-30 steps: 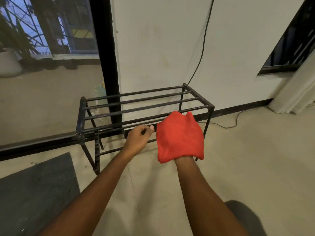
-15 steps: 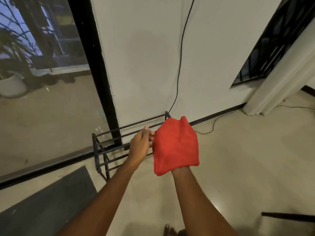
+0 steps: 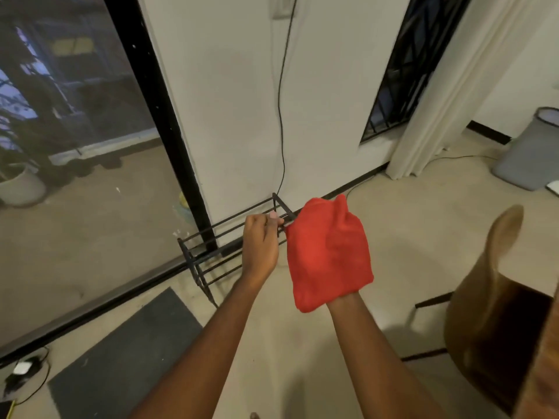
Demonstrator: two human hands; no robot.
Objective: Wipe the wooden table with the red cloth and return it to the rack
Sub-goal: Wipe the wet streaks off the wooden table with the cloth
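Our left hand (image 3: pixel 260 243) pinched the cloth (image 3: pixel 329 255) hiding our right hand, grip unseen; wiping and rack (image 3: pixel 188 255) return seemingly remained.

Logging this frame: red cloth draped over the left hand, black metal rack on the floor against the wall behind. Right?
Not quite. The head view shows the red cloth draped over the right hand; the bare left hand only pinches its corner. The black metal rack is on the floor against the wall behind.

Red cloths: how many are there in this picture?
1. The red cloth hides the right hand, beside the left hand, before the black rack. Others could be hidden.
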